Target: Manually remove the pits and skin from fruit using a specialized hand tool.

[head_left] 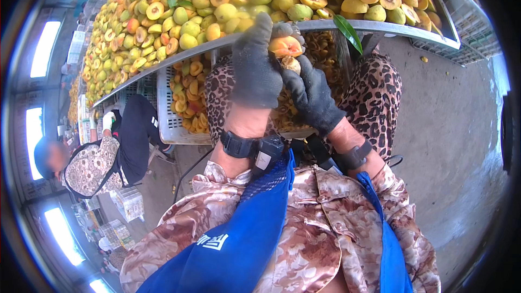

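Both my hands wear dark grey gloves and meet above the near edge of a fruit-heaped table (190,52). In my left hand (256,68) is an orange piece of what looks like a yellow peach (286,47), its cut side showing. My right hand (315,95) is closed just below it, thumb and fingers bent toward the fruit. Between the hands shows a small rough tan lump (291,64); whether it is a pit or a tool's end I cannot tell. Whole and halved peaches (228,11) pile up beyond, several halves with brown pits.
Beneath the table edge, between my knees, a white plastic crate (165,106) holds cut fruit. A green leaf (348,33) hangs over the metal rim. Stacked crates (475,27) stand at the far right. Another person (100,157) sits at the left. Concrete floor (434,125) lies to the right.
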A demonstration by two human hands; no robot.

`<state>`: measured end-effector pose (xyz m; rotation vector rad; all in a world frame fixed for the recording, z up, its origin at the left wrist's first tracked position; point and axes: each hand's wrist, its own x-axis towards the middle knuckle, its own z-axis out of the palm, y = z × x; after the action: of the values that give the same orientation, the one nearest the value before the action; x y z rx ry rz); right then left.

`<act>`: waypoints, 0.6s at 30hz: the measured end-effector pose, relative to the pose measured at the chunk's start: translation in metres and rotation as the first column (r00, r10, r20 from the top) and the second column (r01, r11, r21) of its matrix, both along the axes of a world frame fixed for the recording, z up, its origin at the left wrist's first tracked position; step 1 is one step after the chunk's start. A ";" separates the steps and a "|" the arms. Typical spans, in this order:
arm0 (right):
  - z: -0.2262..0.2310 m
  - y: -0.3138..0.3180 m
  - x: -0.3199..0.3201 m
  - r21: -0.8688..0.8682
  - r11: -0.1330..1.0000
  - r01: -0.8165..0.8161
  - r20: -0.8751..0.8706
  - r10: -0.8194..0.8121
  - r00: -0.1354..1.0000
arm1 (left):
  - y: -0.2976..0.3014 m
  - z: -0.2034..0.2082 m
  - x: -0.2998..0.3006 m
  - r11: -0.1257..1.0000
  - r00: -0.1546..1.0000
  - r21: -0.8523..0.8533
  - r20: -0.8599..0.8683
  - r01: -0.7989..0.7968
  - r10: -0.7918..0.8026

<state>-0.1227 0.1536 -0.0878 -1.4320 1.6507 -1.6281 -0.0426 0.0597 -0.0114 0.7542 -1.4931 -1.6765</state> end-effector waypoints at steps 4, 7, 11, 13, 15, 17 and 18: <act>0.006 0.005 0.009 -0.098 0.989 -0.110 0.251 0.131 0.959 | 0.008 0.006 0.001 0.999 0.995 -0.032 -0.098 -0.027 0.024; 0.008 0.015 0.008 -0.015 0.967 -0.255 0.529 0.224 0.819 | 0.009 0.008 -0.003 0.999 0.996 0.025 -0.086 -0.033 0.035; 0.009 0.011 0.006 0.054 0.919 -0.390 0.657 0.262 0.707 | -0.007 -0.001 0.005 0.998 1.000 0.061 0.010 -0.023 0.023; 0.006 0.007 0.008 0.035 0.895 -0.445 0.803 0.240 0.546 | -0.013 -0.002 0.008 0.997 0.998 0.070 0.052 0.042 -0.046; 0.019 0.011 0.001 -0.017 0.874 -0.485 0.837 0.277 0.472 | -0.015 0.001 0.008 0.987 0.992 0.095 -0.022 0.130 -0.128; 0.023 0.014 -0.003 -0.073 0.856 -0.512 0.862 0.313 0.400 | -0.007 0.003 0.001 0.991 0.994 0.079 -0.034 0.108 -0.106; 0.021 0.015 -0.003 -0.103 0.841 -0.531 0.881 0.325 0.345 | -0.003 0.004 -0.001 0.994 0.996 0.065 -0.047 0.084 -0.081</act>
<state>-0.1262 0.1685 -0.0673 -0.5759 0.6770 -1.4005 -0.0439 0.0565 -0.0070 0.6940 -1.4612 -1.8020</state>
